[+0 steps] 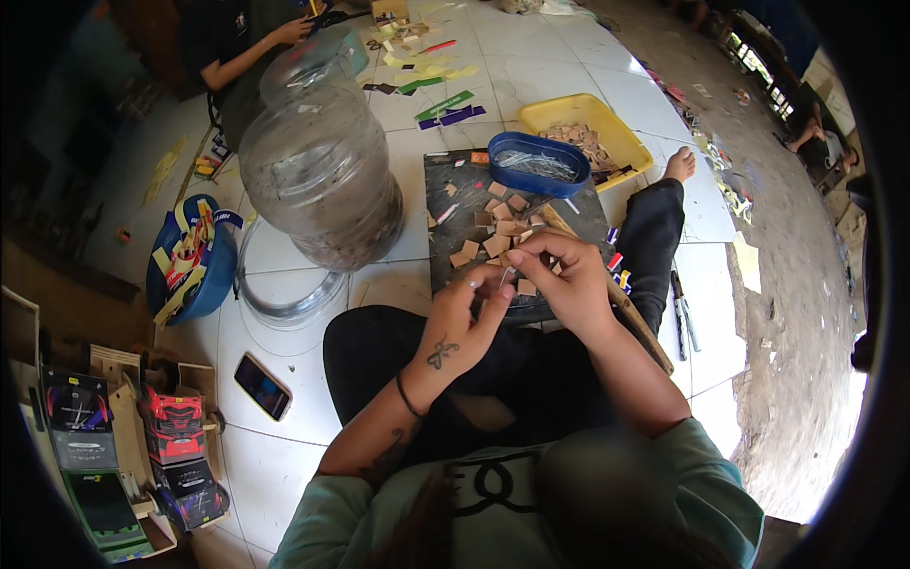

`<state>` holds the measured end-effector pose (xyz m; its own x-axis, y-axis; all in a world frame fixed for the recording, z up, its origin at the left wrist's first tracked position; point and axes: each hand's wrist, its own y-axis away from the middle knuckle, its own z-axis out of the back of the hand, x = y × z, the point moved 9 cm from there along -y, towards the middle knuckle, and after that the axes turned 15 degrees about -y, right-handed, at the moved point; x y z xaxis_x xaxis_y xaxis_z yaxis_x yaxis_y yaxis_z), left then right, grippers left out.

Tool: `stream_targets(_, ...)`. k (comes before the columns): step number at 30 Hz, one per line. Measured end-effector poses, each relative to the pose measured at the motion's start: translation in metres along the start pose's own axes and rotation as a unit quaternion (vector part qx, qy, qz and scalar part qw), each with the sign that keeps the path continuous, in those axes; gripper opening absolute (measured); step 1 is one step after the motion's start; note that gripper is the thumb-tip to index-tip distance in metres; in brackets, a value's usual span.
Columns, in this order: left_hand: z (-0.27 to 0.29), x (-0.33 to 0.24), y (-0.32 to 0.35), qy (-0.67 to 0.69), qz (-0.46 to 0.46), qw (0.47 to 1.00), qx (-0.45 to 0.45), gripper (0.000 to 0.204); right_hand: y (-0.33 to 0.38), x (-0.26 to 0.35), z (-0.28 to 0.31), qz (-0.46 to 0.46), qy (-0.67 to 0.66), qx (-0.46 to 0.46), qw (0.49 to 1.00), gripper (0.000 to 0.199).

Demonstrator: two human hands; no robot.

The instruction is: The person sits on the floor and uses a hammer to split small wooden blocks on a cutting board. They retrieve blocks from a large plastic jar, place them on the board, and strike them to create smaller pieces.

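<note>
Above the dark board [445,204], my left hand [474,305] and my right hand [567,284] come together with thumbs and forefingers pinched. Between their fingertips is a small, thin, pale piece [510,273], possibly bent wire; its exact kind is too small to tell. Small brown square pieces [504,228] lie scattered over the board, partly hidden behind my fingers. A blue oval tub [538,182] on its far right edge holds many thin wire-like pieces. Beyond it sits a yellow tray [635,142] with more brown pieces. A wooden stick [633,318] lies right of my right hand.
Left stand a big clear plastic jug [318,161], a wire coil [284,308], a blue bowl of coloured strips [223,275], a phone [263,386] and toy trucks [175,427]. Pens [679,313] lie right. Another person [237,62] sits far left, near paper strips [445,109].
</note>
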<state>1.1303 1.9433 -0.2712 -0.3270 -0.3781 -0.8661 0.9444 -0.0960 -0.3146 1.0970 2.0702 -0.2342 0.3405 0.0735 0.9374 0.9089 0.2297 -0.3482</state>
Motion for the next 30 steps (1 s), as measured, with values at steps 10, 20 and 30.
stream_targets(10,-0.017,0.012,0.018,0.070,0.024,0.997,0.034,0.029,0.019,-0.030,0.001,-0.086,-0.094,0.049,0.991,0.008)
stream_targets(20,0.011,0.011,0.025,0.105,-0.022,0.994,0.008,0.030,0.014,-0.032,-0.017,-0.153,-0.134,0.071,0.976,0.012)
stream_targets(30,0.027,0.011,0.034,0.174,-0.078,0.981,0.025,0.031,0.011,-0.038,-0.031,-0.202,-0.157,0.116,0.960,0.014)
